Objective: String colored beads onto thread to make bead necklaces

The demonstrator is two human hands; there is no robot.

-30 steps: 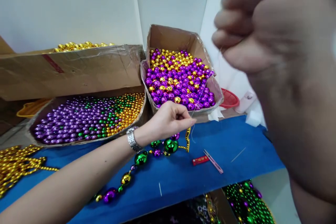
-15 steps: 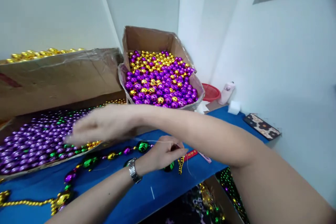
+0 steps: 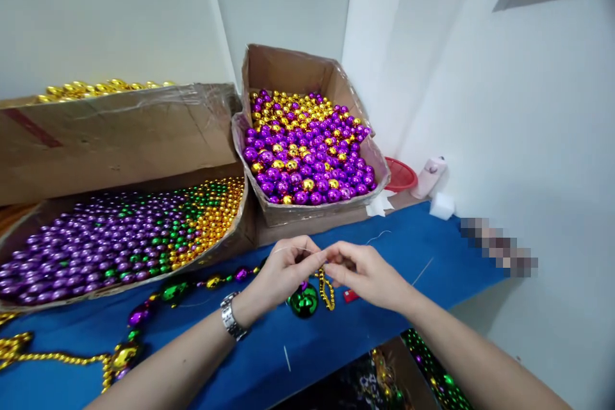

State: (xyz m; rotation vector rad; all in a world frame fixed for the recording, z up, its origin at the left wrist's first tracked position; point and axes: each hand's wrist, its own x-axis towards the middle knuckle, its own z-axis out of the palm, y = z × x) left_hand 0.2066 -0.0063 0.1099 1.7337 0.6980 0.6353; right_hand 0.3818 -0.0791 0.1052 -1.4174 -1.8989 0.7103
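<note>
My left hand [image 3: 291, 272], with a silver watch at its wrist, pinches a thin clear thread [image 3: 300, 248] over the blue table. My right hand [image 3: 369, 275] meets it fingertip to fingertip, its thumb and fingers pinched. Whatever small thing sits between those fingertips is mostly hidden; a speck of purple shows there. Just below my hands hang a large shiny green bead [image 3: 303, 301] and a loop of small gold beads [image 3: 327, 289]. A beaded strand with a green bead [image 3: 173, 291], purple and gold beads curves away to the left, partly behind my left hand.
An open carton [image 3: 247, 218] of small purple, green and gold beads stands at left. Behind it, another carton [image 3: 273, 214] holds larger purple and gold beads. A red basket [image 3: 402, 174], pink device [image 3: 430, 178] and white block [image 3: 442, 206] sit at back right. Below the table edge are more beads [image 3: 435, 368].
My right hand has come back from above the left carton of beads to my left hand's fingertips. My left hand still holds the thread. The view has shifted slightly left.
</note>
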